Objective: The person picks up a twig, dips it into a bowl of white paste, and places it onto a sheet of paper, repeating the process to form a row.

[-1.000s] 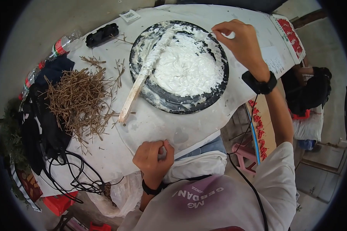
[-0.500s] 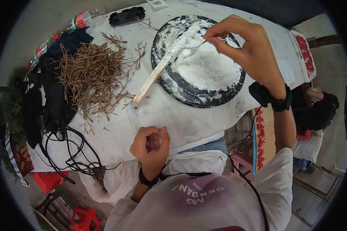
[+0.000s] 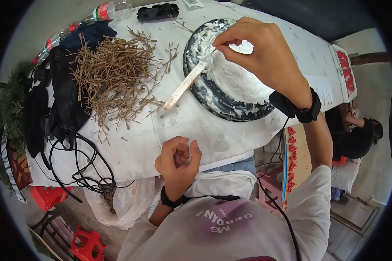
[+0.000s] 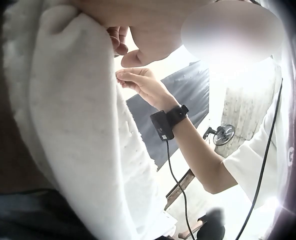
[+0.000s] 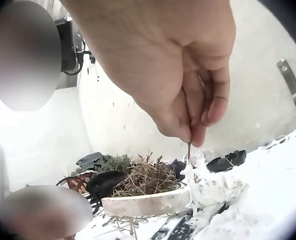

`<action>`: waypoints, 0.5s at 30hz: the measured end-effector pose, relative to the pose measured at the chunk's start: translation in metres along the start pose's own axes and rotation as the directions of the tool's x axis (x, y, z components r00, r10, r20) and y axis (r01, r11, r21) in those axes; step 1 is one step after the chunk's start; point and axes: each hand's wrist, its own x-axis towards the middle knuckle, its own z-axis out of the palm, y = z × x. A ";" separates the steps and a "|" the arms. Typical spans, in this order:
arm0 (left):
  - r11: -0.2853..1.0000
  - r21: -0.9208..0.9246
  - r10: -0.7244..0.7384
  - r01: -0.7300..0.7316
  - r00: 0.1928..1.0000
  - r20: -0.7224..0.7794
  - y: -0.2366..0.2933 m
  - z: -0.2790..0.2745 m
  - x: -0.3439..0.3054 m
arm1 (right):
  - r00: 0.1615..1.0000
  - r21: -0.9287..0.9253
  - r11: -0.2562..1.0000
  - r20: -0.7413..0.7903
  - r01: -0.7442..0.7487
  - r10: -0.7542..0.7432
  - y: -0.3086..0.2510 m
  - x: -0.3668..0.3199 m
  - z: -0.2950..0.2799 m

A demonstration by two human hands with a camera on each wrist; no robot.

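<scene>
Over black basin (image 3: pixel 213 103) of white paste (image 3: pixel 244 85) | right hand (image 3: pixel 265 52) fingers pinch twig (image 5: pixel 189 149) | left hand (image 3: pixel 177 163) fingers curled, hold unclear

Soft daylight is lighting the white table (image 3: pixel 178 126) evenly in the head view, throwing faint shadows; the white paste (image 3: pixel 237 85) is glaring. Fisheye bending is curving the edges inside a black vignette. Both wrist views are blowing out: left toward 2 o'clock, right toward 8 o'clock.

Cloth-covered table (image 3: pixel 196 130), twig pile (image 3: pixel 113 74), paste tray (image 3: pixel 217 104), cables (image 3: pixel 80 169)
</scene>
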 end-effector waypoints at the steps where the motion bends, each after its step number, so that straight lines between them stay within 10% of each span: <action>1: 1.000 -0.001 -0.002 0.002 1.000 -0.001 0.000 0.000 0.000 | 1.000 0.000 1.000 0.003 0.001 -0.001 0.000 0.001 0.001; 15: 0.999 -0.008 0.035 -0.035 0.999 -0.011 -0.002 0.002 0.000 | 0.981 -0.079 0.989 0.160 0.121 -0.108 0.000 0.019 0.006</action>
